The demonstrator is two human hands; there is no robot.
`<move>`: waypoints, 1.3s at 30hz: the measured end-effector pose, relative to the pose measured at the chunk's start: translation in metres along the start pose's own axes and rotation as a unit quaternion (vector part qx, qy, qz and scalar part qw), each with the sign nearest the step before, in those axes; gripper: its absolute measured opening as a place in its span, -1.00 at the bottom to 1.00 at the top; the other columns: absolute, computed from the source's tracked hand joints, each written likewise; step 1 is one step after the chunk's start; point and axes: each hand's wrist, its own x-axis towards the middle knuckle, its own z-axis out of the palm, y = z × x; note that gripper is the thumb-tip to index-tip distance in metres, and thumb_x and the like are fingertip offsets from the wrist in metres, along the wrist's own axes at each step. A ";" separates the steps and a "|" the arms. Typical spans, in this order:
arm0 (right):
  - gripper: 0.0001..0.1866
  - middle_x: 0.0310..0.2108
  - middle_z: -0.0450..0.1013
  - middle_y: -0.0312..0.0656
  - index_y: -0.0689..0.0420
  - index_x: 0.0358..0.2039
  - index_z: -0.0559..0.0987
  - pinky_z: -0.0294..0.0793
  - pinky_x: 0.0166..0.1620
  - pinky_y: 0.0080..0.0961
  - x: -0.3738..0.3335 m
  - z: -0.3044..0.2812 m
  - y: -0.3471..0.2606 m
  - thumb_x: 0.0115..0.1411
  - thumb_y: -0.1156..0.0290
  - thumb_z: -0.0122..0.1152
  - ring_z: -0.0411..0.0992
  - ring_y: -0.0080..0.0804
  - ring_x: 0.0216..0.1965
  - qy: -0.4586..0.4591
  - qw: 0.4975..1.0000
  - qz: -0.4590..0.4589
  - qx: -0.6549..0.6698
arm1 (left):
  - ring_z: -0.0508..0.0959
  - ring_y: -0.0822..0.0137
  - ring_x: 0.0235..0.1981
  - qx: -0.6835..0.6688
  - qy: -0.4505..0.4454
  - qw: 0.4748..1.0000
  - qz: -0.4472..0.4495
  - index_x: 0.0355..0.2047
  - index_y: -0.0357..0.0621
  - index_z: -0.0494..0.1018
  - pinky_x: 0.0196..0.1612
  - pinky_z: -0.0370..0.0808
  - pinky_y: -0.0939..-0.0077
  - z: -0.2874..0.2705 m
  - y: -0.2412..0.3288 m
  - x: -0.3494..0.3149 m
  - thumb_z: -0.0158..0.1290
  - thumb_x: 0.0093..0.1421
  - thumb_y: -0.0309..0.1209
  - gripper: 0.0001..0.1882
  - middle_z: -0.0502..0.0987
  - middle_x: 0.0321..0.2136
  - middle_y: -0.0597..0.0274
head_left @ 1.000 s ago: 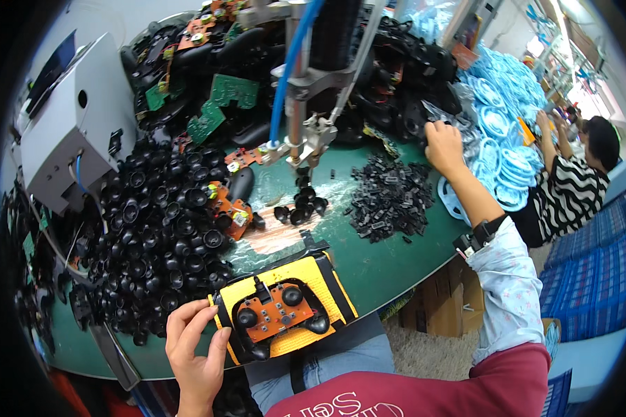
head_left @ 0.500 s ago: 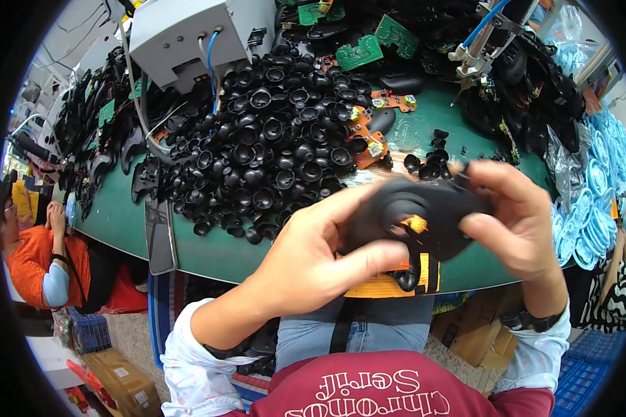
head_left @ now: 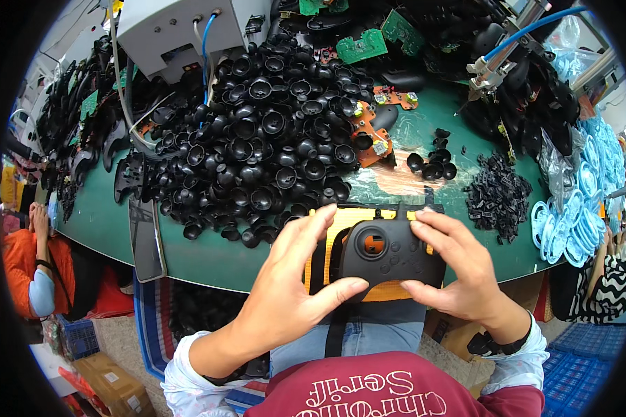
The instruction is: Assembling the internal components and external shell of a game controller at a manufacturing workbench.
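Note:
A black game controller shell (head_left: 405, 267) lies face up on a yellow pad (head_left: 323, 243) at the table's front edge. An orange part shows through its round upper left opening, and several small button holes dot its face. My left hand (head_left: 285, 267) holds the shell's left side, thumb at the lower grip and fingers along the pad's left edge. Around the right grip curls my right hand (head_left: 466, 271), with fingers at the upper edge and thumb below. The shell's underside is hidden.
Black thumbstick caps (head_left: 257, 146) are heaped left of centre beside orange circuit boards (head_left: 372, 135). Small black pieces (head_left: 499, 198) and light blue rings (head_left: 570, 226) lie to the right. A phone (head_left: 146, 240) rests near the left edge. A metal tool with a blue hose (head_left: 490, 73) hangs above.
Both hands have brought the controller shell down from a tilted position above the table edge onto the yellow pad. It now lies level, and the small black pieces at right are uncovered.

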 end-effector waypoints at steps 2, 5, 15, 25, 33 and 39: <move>-0.27 0.09 0.39 0.03 0.20 0.09 0.49 0.49 0.08 -0.22 -0.002 0.007 0.001 -0.16 0.35 0.52 0.44 0.00 0.07 -0.016 1.000 0.011 0.019 | 0.41 0.11 0.12 0.052 -0.001 0.998 0.023 0.27 -0.26 0.22 0.17 0.35 0.23 0.010 -0.008 -0.002 0.39 -0.01 -0.29 -0.12 0.33 0.13 -0.04; -0.28 0.08 0.39 0.03 0.19 0.09 0.49 0.49 0.08 -0.22 -0.001 0.015 0.005 -0.14 0.33 0.52 0.44 -0.01 0.07 -0.024 1.000 0.009 0.010 | 0.41 0.03 0.10 0.064 0.007 0.997 0.040 0.23 -0.27 0.27 0.16 0.34 0.21 0.021 -0.011 -0.001 0.39 -0.03 -0.32 -0.17 0.35 0.10 -0.04; -0.29 0.14 0.35 0.01 0.12 0.11 0.48 0.49 0.08 -0.24 0.004 0.017 0.011 -0.07 0.22 0.51 0.42 -0.01 0.08 -0.084 0.995 0.031 0.033 | 0.38 -0.03 0.09 0.081 -0.025 0.996 0.001 0.16 -0.27 0.32 0.13 0.36 0.20 0.020 -0.014 0.002 0.34 0.03 -0.31 -0.28 0.35 0.07 -0.02; -0.37 0.12 0.34 0.03 0.17 0.07 0.49 0.46 0.06 -0.27 -0.005 0.022 0.010 -0.03 0.33 0.51 0.41 -0.05 0.06 -0.042 0.986 0.065 0.147 | 0.39 -0.07 0.06 0.131 0.017 0.987 0.091 0.12 -0.27 0.28 0.10 0.36 0.16 0.031 -0.013 -0.005 0.43 -0.17 -0.49 -0.18 0.37 0.03 -0.08; -0.55 -0.21 0.54 -0.03 0.26 -0.10 0.55 0.54 -0.11 -0.37 -0.017 0.024 -0.019 -0.04 0.51 0.47 0.54 -0.14 -0.19 0.061 0.968 0.038 0.240 | 0.54 0.06 -0.08 -0.048 -0.009 0.993 0.110 0.00 -0.31 0.43 -0.05 0.50 0.33 0.034 0.009 -0.009 0.32 -0.03 -0.57 -0.46 0.51 -0.12 -0.07; -0.55 -0.23 0.56 -0.06 0.25 -0.13 0.58 0.55 -0.10 -0.31 -0.014 0.024 -0.026 -0.09 0.52 0.50 0.56 -0.16 -0.22 0.101 0.971 0.036 0.214 | 0.59 0.09 -0.19 0.008 0.057 0.987 0.151 -0.12 -0.36 0.49 -0.12 0.53 0.36 0.042 0.014 -0.011 0.28 -0.01 -0.59 -0.60 0.57 -0.22 -0.05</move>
